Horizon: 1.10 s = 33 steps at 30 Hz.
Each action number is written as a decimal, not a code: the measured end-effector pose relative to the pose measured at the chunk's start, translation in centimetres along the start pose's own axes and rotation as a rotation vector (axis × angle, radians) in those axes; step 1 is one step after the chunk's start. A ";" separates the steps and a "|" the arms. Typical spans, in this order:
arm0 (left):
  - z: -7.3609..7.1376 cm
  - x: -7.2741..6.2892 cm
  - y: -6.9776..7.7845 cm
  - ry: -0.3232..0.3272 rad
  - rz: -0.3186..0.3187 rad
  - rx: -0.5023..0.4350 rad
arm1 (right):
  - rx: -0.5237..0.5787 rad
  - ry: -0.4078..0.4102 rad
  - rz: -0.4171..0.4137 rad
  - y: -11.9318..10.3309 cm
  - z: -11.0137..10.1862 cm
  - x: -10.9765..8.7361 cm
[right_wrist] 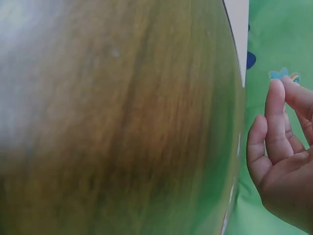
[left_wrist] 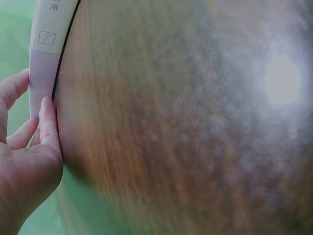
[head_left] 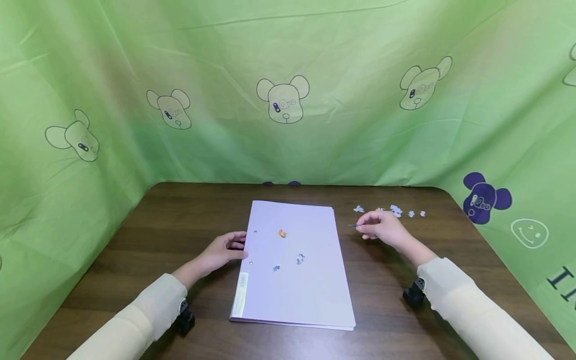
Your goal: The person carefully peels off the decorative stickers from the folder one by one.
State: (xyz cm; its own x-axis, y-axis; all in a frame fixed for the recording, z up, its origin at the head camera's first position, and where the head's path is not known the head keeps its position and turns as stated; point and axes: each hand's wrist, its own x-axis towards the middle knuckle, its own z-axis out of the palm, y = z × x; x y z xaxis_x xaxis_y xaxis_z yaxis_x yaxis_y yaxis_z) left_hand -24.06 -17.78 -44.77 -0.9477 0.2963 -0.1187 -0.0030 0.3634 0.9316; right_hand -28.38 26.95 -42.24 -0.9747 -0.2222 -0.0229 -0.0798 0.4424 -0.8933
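Note:
A lilac binder lies flat on the wooden table. My left hand rests against its left edge, fingers and thumb spread; the left wrist view shows fingertips touching the spine. Three small stickers sit on the cover: an orange one, a blue one and a blue-and-white one. Right of the binder, above the table, my right hand pinches a small blue sticker with a pale border and a rainbow-coloured bit between thumb and fingertips.
Several pale cut-out stickers lie in a row at the back right, among them a spiky one, a larger one and a small one. A green printed cloth hangs behind the wooden table and along its sides.

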 end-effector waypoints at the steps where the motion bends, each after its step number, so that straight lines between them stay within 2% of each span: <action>1: 0.0 0.0 0.0 0.000 -0.001 -0.001 | 0.020 0.001 0.005 0.0 0.0 0.0; 5: 0.0 0.1 -0.1 -0.002 -0.004 -0.004 | 0.099 -0.001 0.024 -0.3 0.0 -0.3; 8: -0.1 0.1 -0.2 -0.006 0.001 0.000 | 0.095 0.000 0.011 -0.2 0.1 -0.3; 11: -0.1 0.0 -0.3 -0.013 0.014 0.008 | 0.015 0.015 -0.022 0.3 0.1 -0.2; 15: -0.1 0.0 -0.3 -0.017 0.020 0.010 | -0.118 0.061 -0.026 0.4 0.0 -0.2; 18: -0.1 0.0 -0.2 -0.015 0.019 0.009 | -0.165 0.078 -0.023 0.4 -0.1 -0.2; 27: 0.1 0.1 -0.2 -0.012 0.010 0.002 | -0.028 0.038 0.012 0.9 -0.3 0.2; 33: 0.0 0.1 -0.4 -0.015 0.009 0.014 | -0.002 0.043 0.047 1.0 0.0 0.9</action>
State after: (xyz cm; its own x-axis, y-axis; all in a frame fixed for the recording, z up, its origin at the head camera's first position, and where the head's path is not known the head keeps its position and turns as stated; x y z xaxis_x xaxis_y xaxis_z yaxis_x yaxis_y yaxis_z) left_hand -24.16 -17.95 -45.19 -0.9427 0.3130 -0.1153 0.0105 0.3733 0.9277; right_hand -29.29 27.17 -43.16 -0.9855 -0.1636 -0.0449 -0.0345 0.4529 -0.8909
